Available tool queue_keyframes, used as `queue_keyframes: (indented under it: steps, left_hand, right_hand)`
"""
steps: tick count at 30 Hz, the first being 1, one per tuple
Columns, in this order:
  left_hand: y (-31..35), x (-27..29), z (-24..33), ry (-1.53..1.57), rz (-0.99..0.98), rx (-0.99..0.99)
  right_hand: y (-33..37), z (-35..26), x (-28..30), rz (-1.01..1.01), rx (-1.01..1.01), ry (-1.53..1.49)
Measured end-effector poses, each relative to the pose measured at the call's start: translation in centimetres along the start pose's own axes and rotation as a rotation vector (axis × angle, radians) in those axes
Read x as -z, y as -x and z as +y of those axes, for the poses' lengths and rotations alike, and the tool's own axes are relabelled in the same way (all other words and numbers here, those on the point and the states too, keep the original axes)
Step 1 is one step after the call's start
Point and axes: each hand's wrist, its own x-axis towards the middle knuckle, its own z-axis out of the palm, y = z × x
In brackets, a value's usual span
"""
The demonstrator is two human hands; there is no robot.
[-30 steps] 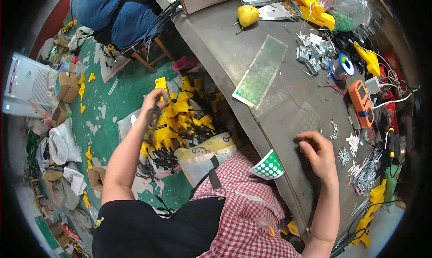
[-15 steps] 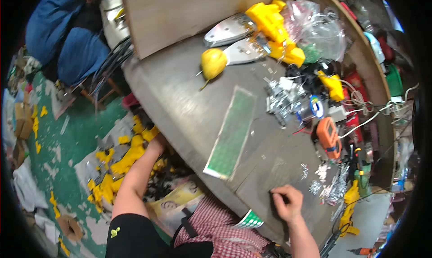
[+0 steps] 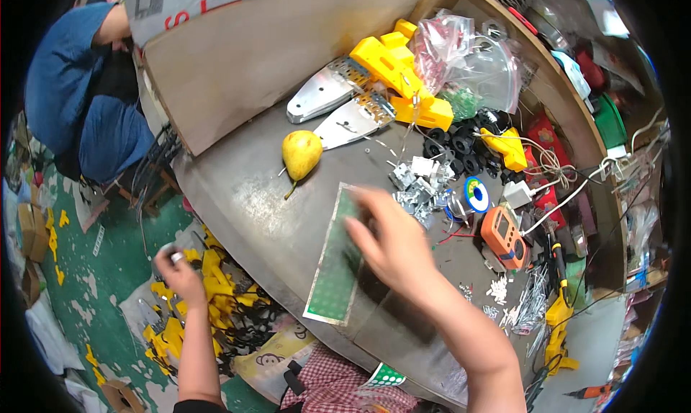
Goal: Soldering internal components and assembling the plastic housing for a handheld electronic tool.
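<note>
My left hand (image 3: 180, 275) is raised beside the worktable, over a heap of yellow plastic parts (image 3: 216, 276) on the floor side. Its fingers are closed around a small silvery piece (image 3: 177, 257), too small to name. Over the worktable (image 3: 248, 211), my right hand (image 3: 392, 244) reaches forward, thumb and fingers apart and slightly blurred, with nothing visible in it. Beneath and left of it lies a green dotted sheet (image 3: 332, 269) with a pale border, partly covered by the hand. A yellow pear (image 3: 301, 154) rests farther back.
Behind the pear are two grey-metal tapered plates (image 3: 356, 121) with yellow housings (image 3: 392, 64) and plastic bags (image 3: 482, 67). At right lie metal parts (image 3: 421, 186), a solder spool (image 3: 476, 195), an orange meter (image 3: 503, 238) and small screws (image 3: 529, 301). A person in blue (image 3: 65, 96) sits far left.
My left hand has come away from the yellow parts by the table edge, moving left, and now shows a silvery piece. My right hand has moved forward and left over the green sheet, its fingers opening.
</note>
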Motion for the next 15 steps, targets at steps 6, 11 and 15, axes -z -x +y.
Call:
queue_keyframes:
  steps: [6,11,15]
  left_hand:
    - [-4.0,-6.9,15.9,0.191,-0.350,-0.392]
    - [-8.6,-16.7,20.4,-0.234,-0.730,-0.660]
    - [-8.3,-23.8,20.7,-0.289,-0.732,-0.623]
  right_hand:
    - [-10.1,3.6,-6.2,0.142,-0.005,0.091]
    - [-10.1,5.6,-0.1,-0.022,0.060,0.167]
    - [-10.3,9.0,6.2,0.378,0.018,0.826]
